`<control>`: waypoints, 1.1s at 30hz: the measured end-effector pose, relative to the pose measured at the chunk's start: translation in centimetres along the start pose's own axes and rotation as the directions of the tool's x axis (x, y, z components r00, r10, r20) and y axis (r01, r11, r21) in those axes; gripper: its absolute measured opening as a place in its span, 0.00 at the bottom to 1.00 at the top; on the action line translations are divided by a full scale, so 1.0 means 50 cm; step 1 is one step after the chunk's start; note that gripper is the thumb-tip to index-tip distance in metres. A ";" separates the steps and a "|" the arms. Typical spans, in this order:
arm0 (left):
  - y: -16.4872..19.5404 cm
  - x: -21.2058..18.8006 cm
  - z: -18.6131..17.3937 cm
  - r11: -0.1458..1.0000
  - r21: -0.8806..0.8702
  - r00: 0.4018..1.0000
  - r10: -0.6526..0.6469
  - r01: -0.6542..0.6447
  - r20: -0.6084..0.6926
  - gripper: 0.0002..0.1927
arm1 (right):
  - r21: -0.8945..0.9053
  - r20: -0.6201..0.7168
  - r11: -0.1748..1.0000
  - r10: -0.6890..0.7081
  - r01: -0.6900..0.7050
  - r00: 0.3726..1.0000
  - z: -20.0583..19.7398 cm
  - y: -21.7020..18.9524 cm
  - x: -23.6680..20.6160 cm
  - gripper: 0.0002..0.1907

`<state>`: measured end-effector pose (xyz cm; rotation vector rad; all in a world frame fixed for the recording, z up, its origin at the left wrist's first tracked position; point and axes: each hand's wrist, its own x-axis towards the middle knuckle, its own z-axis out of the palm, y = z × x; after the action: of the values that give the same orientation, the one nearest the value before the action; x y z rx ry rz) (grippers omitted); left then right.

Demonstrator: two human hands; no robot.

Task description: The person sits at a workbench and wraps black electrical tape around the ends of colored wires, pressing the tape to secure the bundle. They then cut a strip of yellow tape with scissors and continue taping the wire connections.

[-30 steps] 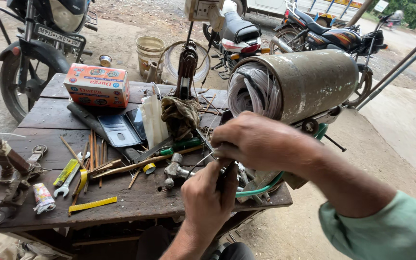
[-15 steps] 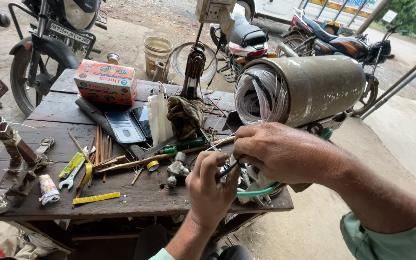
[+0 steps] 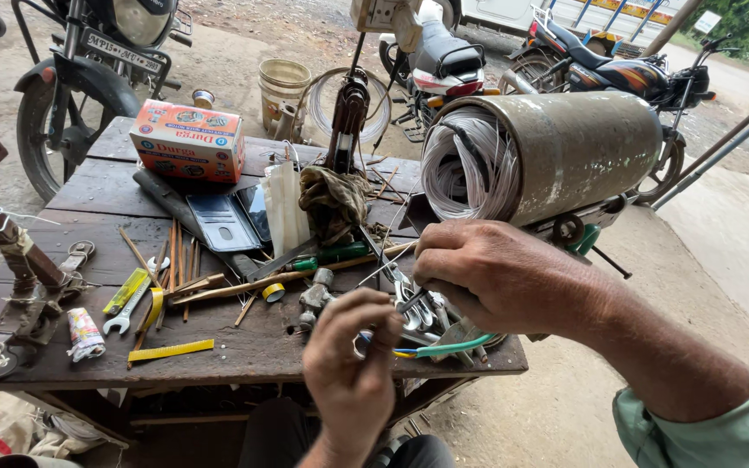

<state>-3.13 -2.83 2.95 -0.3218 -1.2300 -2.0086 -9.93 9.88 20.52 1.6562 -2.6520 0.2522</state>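
Two bare hands meet at the near right edge of a cluttered dark wooden surface (image 3: 244,347), working on thin leads. The left hand (image 3: 350,368), its grip pressed together at the fingertips, pinches the thin blue and yellow wires (image 3: 390,350), which run on into a green sheathed cable (image 3: 452,347) curving under the other hand. The right hand (image 3: 500,276), grip curled shut, holds a small silvery metal tool (image 3: 409,303) whose kind cannot be made out, its tip just above the wire ends.

Just behind the right hand lies a large olive-grey metal cylinder (image 3: 578,147) on its side, its open end packed with white wire windings (image 3: 465,169). Left of the hands, a small grey metal fitting (image 3: 314,299) and a small roll of yellow tape (image 3: 273,292) lie beside a long wooden stick (image 3: 288,276) and a green-handled screwdriver (image 3: 331,256). Further left are a silver open-ended spanner (image 3: 130,308), a flat yellow strip (image 3: 171,350) and a squeezed white tube (image 3: 84,334). Toward the far side sit a dirty brown rag (image 3: 333,201), a dark blue wallet-style phone case (image 3: 223,223) and an orange and blue cardboard box (image 3: 188,140). Beyond the surface, on the dirt ground, stand a pale plastic bucket (image 3: 283,85) and several parked motorcycles (image 3: 88,78).
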 end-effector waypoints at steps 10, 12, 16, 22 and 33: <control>-0.021 0.066 -0.021 0.733 -0.131 0.744 -0.654 0.668 0.137 0.10 | -0.200 0.003 0.969 -0.150 0.148 0.989 0.023 0.001 -0.006 0.19; -0.020 0.071 -0.026 0.724 -0.136 0.735 -0.649 0.676 0.197 0.11 | -0.199 0.025 0.970 -0.135 0.137 0.991 0.023 0.002 -0.007 0.18; -0.011 0.067 -0.044 0.824 -0.100 0.800 -0.501 0.557 0.329 0.17 | -0.177 0.079 0.981 -0.070 0.083 0.994 0.011 -0.002 -0.013 0.13; -0.018 0.047 -0.039 0.917 0.316 0.933 0.132 -0.244 0.336 0.20 | -0.081 0.160 0.997 0.002 0.011 0.987 -0.006 -0.014 -0.008 0.10; -0.007 0.034 -0.026 0.649 0.467 0.799 0.502 -0.601 0.331 0.16 | 0.048 0.158 0.992 0.108 -0.117 0.982 -0.018 -0.028 -0.006 0.08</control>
<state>-4.33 -4.62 3.01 -0.5170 -1.5320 -1.0470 -8.64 9.69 21.58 1.6063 -2.8837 0.2103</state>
